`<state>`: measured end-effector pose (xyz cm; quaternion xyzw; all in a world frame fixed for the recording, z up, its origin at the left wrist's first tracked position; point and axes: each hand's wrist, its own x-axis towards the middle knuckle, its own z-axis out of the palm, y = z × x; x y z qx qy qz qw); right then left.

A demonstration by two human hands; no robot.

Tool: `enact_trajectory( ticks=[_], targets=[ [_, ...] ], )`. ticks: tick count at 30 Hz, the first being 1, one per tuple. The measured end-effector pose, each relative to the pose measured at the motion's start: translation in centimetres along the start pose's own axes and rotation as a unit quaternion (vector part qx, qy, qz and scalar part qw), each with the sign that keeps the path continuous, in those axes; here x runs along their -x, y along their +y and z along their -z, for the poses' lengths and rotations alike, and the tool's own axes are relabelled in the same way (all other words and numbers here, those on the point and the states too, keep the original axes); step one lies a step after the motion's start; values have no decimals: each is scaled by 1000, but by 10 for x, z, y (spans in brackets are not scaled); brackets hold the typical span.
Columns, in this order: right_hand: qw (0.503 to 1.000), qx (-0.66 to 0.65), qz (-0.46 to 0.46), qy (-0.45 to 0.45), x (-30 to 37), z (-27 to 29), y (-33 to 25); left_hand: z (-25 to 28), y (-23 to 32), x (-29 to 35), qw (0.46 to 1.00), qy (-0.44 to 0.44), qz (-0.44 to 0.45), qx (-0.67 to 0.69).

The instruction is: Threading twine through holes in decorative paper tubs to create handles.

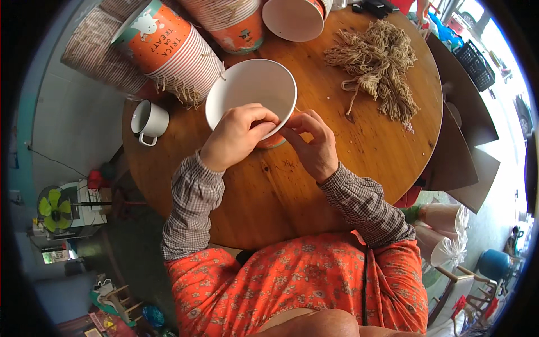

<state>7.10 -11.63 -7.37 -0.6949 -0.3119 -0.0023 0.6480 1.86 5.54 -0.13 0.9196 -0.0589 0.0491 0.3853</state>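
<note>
A paper bucket (247, 84), white inside and orange outside, stands tilted on the round wooden table, its mouth facing me. My left hand (238, 132) reaches over its near rim, closed on the rim with the fingertips inside. Just outside the same rim, my right hand (313, 143) is closed in a pinch; what lies between its fingertips is too small to make out. A thin tan strand shows beside the right fingers. On the bucket's far left rim, a short bit of cord (223, 74) sticks out. The bucket's lower part is mostly hidden behind my hands.
Nested striped orange buckets (179, 56) with cord ends lie at the back left, near a white enamel mug (150, 121). Another white-mouthed bucket (293, 19) lies behind. A heap of tan cord (379, 67) rests at the right. Cardboard flaps (463, 129) stand beside the wooden table (247, 208).
</note>
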Motion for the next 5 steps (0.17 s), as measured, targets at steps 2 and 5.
enact_trajectory(
  ticks=[2,5],
  targets=[
    [1000,6,6,-23,-1,4,1,2,-5,-9,996,-61,34,52],
    [998,-14,-7,-57,-1,9,6,4,-11,-16,988,-117,51,87]
  ],
)
